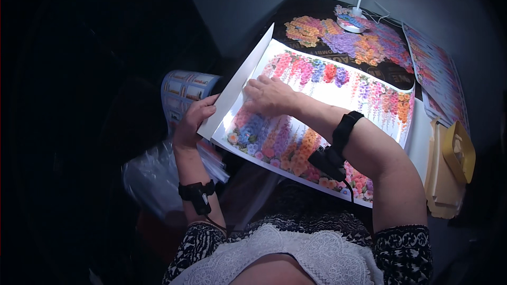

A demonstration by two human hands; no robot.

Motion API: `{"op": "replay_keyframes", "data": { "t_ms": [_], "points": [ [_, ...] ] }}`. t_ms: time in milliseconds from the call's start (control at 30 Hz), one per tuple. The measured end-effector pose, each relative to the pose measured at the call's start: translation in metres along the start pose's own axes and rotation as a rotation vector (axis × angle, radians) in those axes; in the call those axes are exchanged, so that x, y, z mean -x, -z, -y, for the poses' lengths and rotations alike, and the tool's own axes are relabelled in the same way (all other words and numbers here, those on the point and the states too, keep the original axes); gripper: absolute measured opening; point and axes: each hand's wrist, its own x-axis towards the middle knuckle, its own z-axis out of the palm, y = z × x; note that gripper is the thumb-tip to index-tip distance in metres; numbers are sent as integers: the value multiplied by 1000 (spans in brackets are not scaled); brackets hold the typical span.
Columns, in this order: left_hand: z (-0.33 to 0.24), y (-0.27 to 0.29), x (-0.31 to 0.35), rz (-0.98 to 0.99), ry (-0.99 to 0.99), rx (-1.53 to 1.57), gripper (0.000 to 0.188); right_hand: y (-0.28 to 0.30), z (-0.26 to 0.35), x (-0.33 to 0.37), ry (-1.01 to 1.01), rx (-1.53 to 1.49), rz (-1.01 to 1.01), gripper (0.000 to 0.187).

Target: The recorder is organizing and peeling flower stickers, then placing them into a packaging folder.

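A large glossy sheet (274, 140) printed with hanging and clustered flowers lies at a slant in front of me, its far and right edges curling up. Along its left edge stands a plain white folded strip (240, 82), raised from the print. My left hand (193, 122) pinches the lower left part of this strip, thumb on top; its other fingers are partly hidden behind. Flat on the sheet beside the strip rests my right hand (270, 96), fingers stretched out, palm down. Its forearm crosses over the middle of the print.
Flower cut-outs (343, 45) spread over the dark table's far side, around a white round base (353, 24) with a cable. Printed sheets (435, 63) lie at right, above brown paper (442, 190) and a yellow ring-like object (457, 153). Left are a blue printed sheet (185, 92) and clear plastic bags (158, 177).
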Motion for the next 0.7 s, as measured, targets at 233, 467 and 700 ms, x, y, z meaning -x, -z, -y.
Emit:
{"op": "replay_keyframes", "data": {
  "t_ms": [233,467,700],
  "points": [
    [22,-8,33,34,-211,-122,106,1,-4,1,64,67,-78,50],
    [35,-8,40,-359,-93,-572,67,4,3,-2,-27,33,-16,50],
    [58,7,31,-507,61,-602,35,-2,-5,-2,141,41,-105,43]
  ]
}}
